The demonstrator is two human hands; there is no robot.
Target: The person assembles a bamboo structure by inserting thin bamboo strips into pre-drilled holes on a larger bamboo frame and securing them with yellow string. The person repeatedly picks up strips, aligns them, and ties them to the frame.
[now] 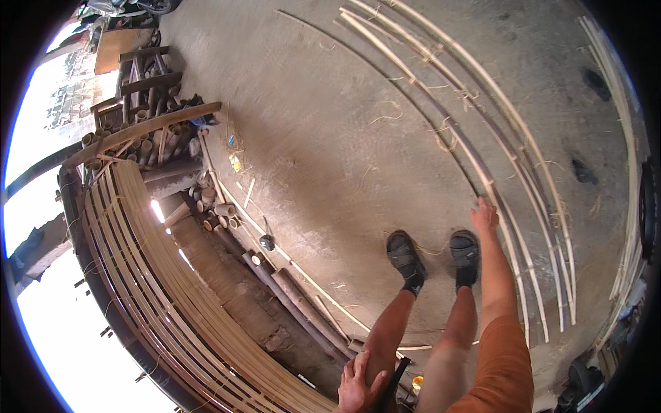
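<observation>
My right hand [485, 216] reaches down to the floor, its fingers closed at the near end of a thin dark bamboo strip [406, 96]. That strip runs away along the concrete to the upper left. Just right of the hand lies a thicker pale bamboo pole [457, 131] with visible nodes. More long bamboo poles [513, 157] lie roughly parallel beyond it, with curly fibre shavings among them. My left hand [358, 384] rests on my left leg near the knee, fingers spread and holding nothing.
A slatted bamboo bench [148, 265] spans the left side. Cut bamboo tubes [303, 296] and short pieces lie beside it. A wooden rack [148, 82] stands at the far left. Further long strips [623, 144] lie along the right edge. My sandalled feet stand between.
</observation>
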